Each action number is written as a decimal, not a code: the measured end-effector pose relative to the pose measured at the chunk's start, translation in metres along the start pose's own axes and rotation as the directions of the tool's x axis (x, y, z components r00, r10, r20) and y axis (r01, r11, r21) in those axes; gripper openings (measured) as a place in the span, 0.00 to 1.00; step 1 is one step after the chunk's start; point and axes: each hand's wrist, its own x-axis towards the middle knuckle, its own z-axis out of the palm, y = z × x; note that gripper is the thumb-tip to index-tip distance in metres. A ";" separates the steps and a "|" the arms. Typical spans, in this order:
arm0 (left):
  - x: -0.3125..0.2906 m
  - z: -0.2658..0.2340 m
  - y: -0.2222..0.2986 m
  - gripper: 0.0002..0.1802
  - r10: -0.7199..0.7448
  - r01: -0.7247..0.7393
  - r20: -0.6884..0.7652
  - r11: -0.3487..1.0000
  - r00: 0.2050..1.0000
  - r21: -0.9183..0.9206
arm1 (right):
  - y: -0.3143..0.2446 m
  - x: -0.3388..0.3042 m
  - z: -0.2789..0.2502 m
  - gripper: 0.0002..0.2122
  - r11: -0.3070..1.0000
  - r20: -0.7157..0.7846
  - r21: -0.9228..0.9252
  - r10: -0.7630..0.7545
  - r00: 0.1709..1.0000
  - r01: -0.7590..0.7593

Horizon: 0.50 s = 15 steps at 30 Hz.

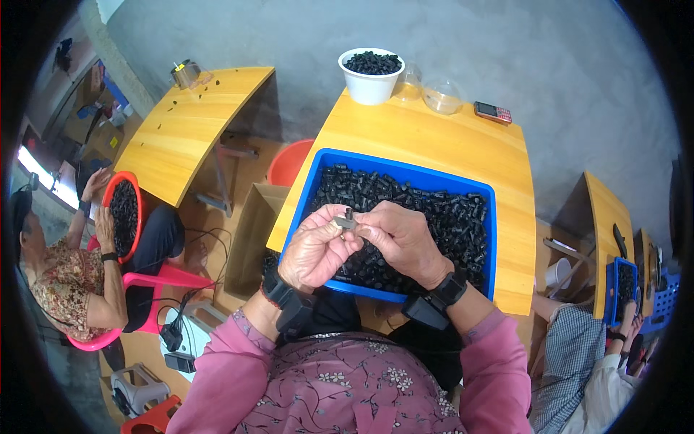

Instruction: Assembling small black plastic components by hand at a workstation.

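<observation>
My left hand (316, 248) and my right hand (400, 236) meet above a blue tray (405, 169). Between the fingertips is a small black part (349, 213) with a flat grey piece (346, 223) against it. The left fingers and thumb pinch from one side; the right thumb and forefinger close on the other side. My fingers partly hide both pieces, so their exact kind does not show. Below the hands, the tray holds a thick layer of small black cylindrical parts (463, 230).
On the yellow table (463, 145) stand a white bucket (369, 88) of black pieces, a clear bowl (442, 98) and a red phone (493, 112). A cardboard box (249, 235) sits left of it. People work nearby, one with a red basin (136, 246), another at a small blue tray (613, 289).
</observation>
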 end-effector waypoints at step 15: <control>0.001 0.001 -0.001 0.06 0.056 -0.054 -0.032 0.997 0.998 0.062 | 0.005 0.005 -0.001 0.07 1.000 0.021 -0.016 -0.008 1.000 0.008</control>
